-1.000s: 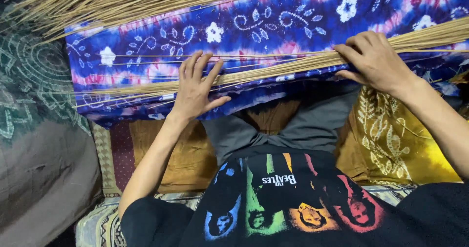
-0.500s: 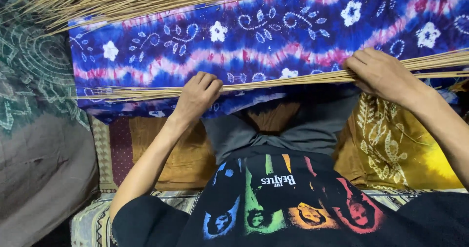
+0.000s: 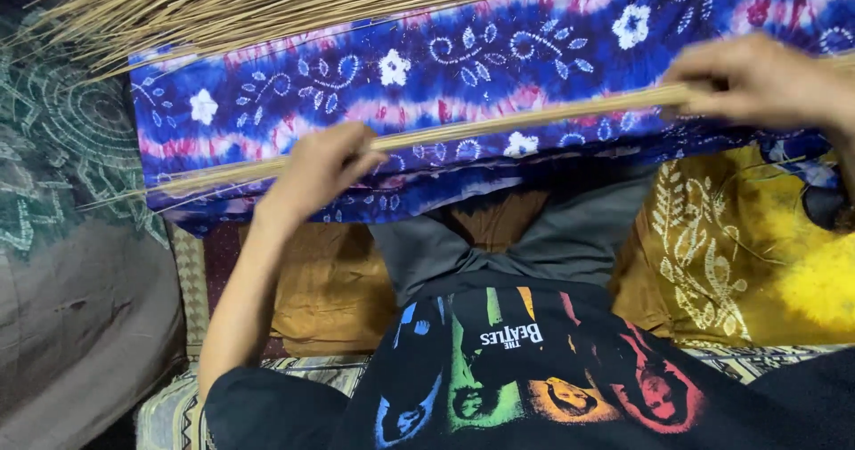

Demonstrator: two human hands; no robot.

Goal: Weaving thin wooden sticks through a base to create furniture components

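Head view: looking down at a seated person's lap and two bare hands.
Bundle: a thin sheaf of long tan sticks lies across a blue and purple tie-dye cloth over the knees.
Left hand: the left hand is closed around the sheaf near its left part.
Right hand: the right hand, blurred, is curled over the sheaf's right end, seemingly gripping it.
Change: a second ago the left palm lay flat and spread on the sticks; it has since curled shut, and the sheaf sits tighter, so gathering seems under way.
Axis: long axis runs left to right, the right end tilted farther from the body; thin tips fan out at the left.
Nearby: a larger loose pile of sticks lies beyond the cloth; a yellow patterned cloth sits at the right.
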